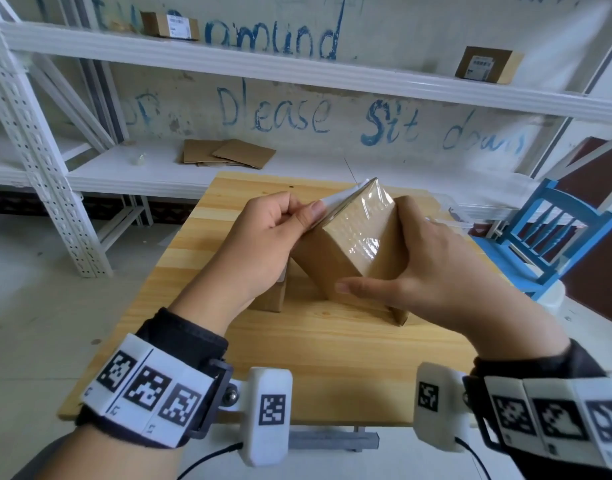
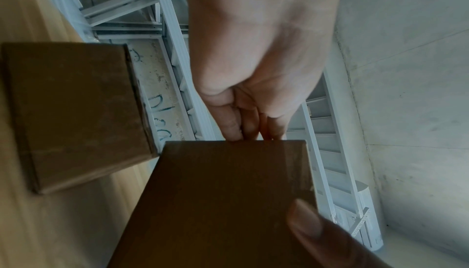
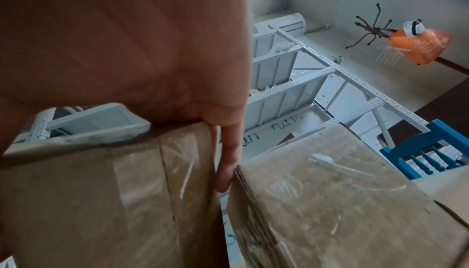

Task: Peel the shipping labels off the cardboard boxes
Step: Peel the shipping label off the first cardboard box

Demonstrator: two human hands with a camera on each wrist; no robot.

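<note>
On the wooden table a taped cardboard box stands tilted on one edge. My right hand grips it from the right, thumb along the near lower edge and fingers behind it. My left hand pinches the white shipping label, which is partly lifted off the box's upper left face. In the left wrist view the curled left hand meets the top edge of the box. In the right wrist view a finger lies down the side of the box.
A second box stands just behind the right hand, and a smaller box sits under the left wrist. White shelves hold labelled boxes and flat cardboard. A blue chair stands to the right.
</note>
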